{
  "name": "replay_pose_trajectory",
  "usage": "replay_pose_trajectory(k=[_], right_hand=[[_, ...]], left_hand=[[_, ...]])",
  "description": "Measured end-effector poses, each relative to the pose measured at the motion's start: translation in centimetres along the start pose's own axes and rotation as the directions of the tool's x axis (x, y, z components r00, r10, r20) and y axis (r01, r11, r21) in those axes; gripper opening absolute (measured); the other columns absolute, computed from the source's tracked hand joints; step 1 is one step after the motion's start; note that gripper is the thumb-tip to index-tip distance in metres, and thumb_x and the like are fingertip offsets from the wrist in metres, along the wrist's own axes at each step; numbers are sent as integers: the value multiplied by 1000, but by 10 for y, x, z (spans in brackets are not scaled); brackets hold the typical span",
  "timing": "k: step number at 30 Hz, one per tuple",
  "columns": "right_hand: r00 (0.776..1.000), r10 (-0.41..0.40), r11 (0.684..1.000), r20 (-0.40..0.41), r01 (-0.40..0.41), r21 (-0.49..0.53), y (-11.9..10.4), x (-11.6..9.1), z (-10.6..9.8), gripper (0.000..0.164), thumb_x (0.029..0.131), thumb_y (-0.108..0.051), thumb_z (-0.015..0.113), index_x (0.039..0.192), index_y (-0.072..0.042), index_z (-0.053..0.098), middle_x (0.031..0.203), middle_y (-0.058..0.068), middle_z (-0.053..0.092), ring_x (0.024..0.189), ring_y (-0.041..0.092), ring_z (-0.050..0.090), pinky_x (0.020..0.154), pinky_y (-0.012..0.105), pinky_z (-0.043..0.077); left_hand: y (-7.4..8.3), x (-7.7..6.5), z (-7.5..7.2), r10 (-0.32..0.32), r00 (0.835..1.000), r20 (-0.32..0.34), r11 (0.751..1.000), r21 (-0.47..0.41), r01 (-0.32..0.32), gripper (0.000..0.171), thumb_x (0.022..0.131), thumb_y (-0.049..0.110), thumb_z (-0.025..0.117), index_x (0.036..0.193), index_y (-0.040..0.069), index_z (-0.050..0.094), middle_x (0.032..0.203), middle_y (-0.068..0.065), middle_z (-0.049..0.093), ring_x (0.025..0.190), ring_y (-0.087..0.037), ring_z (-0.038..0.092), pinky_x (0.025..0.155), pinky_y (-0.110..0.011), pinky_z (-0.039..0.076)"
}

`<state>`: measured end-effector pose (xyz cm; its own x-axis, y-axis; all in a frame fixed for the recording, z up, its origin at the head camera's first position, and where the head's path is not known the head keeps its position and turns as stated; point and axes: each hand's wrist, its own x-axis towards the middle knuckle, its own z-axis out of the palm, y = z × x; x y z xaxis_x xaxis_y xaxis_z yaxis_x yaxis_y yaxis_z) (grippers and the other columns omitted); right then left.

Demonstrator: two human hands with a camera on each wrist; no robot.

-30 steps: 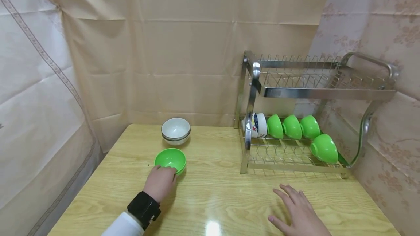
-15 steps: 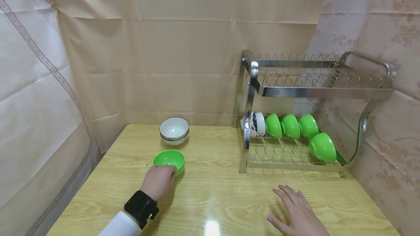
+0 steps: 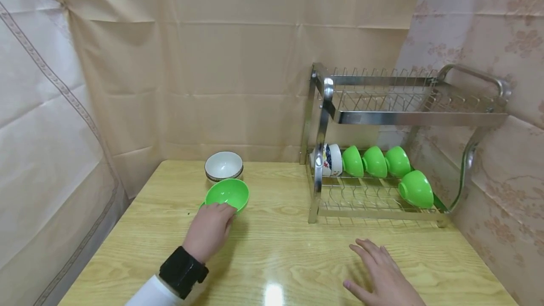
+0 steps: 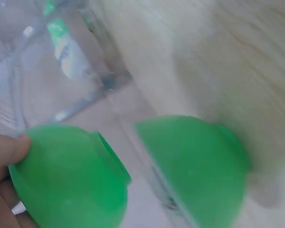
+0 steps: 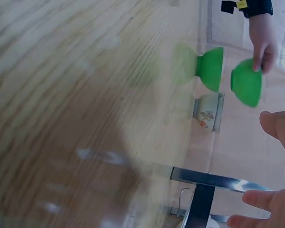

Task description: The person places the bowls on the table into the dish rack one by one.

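My left hand (image 3: 210,230) pinches the rim of a green bowl (image 3: 229,194), its thumb outside the wall. The right wrist view shows this bowl raised off the table, apart from a second green bowl (image 5: 212,69) that stands upright on the wood below. In the left wrist view both appear, the held bowl (image 4: 69,178) beside the other one (image 4: 197,166). Behind them on the table sit stacked white bowls (image 3: 224,165), with a floral pattern outside. My right hand (image 3: 384,273) hovers over or rests on the front right of the table, fingers spread, holding nothing.
A two-tier metal dish rack (image 3: 420,118) stands at the right. Its lower shelf carries several green bowls (image 3: 375,161) on their sides and patterned white bowls (image 3: 335,159) at the left end. Beige cloth (image 3: 233,60) hangs behind the wooden table (image 3: 276,244).
The left hand has lifted the upper green bowl out of the lower one, raising it slightly up and to the right. The right hand has stayed nearly still.
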<state>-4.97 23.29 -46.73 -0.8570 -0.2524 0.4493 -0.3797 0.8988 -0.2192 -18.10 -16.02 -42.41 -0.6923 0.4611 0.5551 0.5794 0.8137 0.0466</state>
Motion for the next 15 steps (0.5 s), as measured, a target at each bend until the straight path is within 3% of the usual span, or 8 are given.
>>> replay_pose_trajectory(k=[4,7,11,15], right_hand=[[999,-41,999,5,41,8,-6,3,-4,76,73,-47,84,132,-8,58,135,10,56,123,36,52,111,10,-7],[997,-73,997,4,73,18,-12,5,-8,78,71,-45,86,133,-8,57,137,9,55,124,35,52,113,10,-3],[989,-149,989,-16,149,15,-21,10,-13,80,70,-45,87,135,-8,56,140,7,54,125,32,51,114,10,3],[967,-254,967,-35,254,-3,-29,17,-19,79,73,-47,85,136,-10,56,142,4,53,127,29,52,115,12,8]], left_hand=[[20,4,-10,166,986,-8,985,-50,-166,10,82,12,79,86,17,71,84,7,68,78,-14,61,69,-32,49],[36,5,-13,300,954,-9,950,-83,-300,12,83,14,79,85,20,69,84,11,66,78,-11,58,68,-28,47],[61,5,-13,474,881,13,877,-92,-471,11,83,17,78,84,23,69,83,13,64,77,-9,55,70,-25,45],[83,4,-11,594,802,55,804,-83,-590,11,84,19,78,88,25,69,84,15,64,79,-7,53,72,-22,43]])
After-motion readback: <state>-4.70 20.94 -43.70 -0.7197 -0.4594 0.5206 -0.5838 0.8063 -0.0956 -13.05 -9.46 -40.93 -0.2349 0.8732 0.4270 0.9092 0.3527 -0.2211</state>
